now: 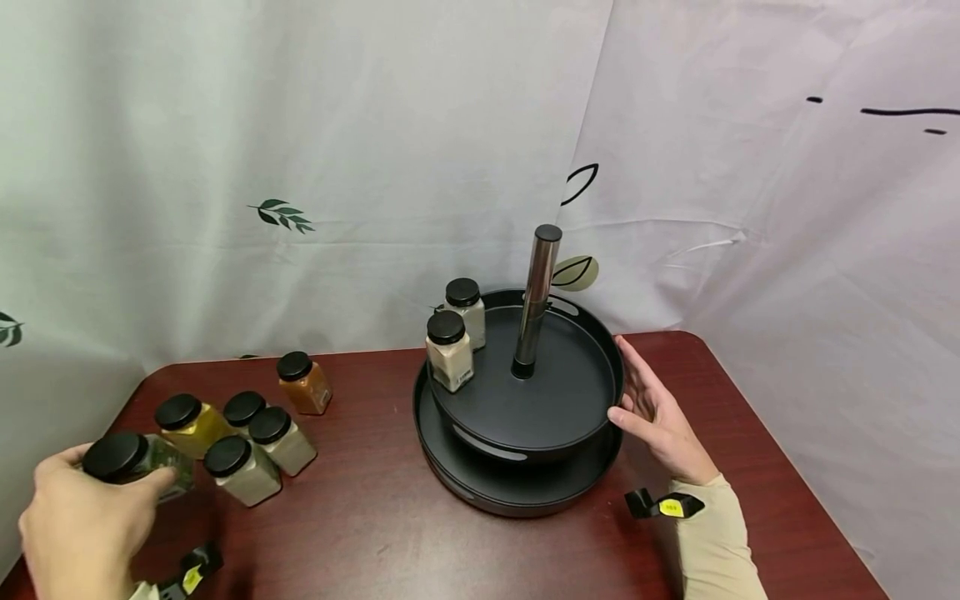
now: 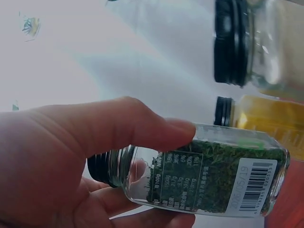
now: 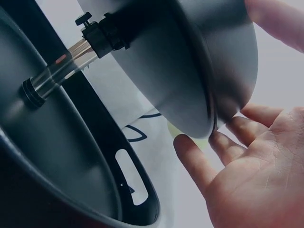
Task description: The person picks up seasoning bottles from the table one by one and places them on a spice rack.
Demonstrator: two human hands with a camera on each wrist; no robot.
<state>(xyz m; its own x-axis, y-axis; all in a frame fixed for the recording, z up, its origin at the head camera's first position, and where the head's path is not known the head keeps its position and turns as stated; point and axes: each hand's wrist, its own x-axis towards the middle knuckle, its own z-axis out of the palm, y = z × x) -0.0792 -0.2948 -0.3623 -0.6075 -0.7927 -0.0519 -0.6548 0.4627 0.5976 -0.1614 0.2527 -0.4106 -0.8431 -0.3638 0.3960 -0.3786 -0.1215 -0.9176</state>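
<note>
My left hand (image 1: 93,508) grips a black-lidded glass jar of dried green herbs (image 2: 213,175), thumb on one side and fingers on the other. Its barcode label shows in the left wrist view. Beside it stand a yellow spice jar (image 1: 197,432) and several pale powder jars (image 1: 249,475). At the right, my right hand (image 1: 663,417) holds the outer wall of the upper level of a black two-tier round tray (image 1: 577,400); thumb and fingers lie apart along the curve, the little finger off it. Two pale powder jars (image 1: 450,358) stand on that upper level's left side.
An orange-brown spice jar (image 1: 306,385) stands apart near the table's back edge. A metal post (image 1: 536,292) rises from the upper level. The lower level (image 1: 517,487) sits on the red-brown table (image 1: 360,533), with a pale printed curtain (image 1: 375,167) behind.
</note>
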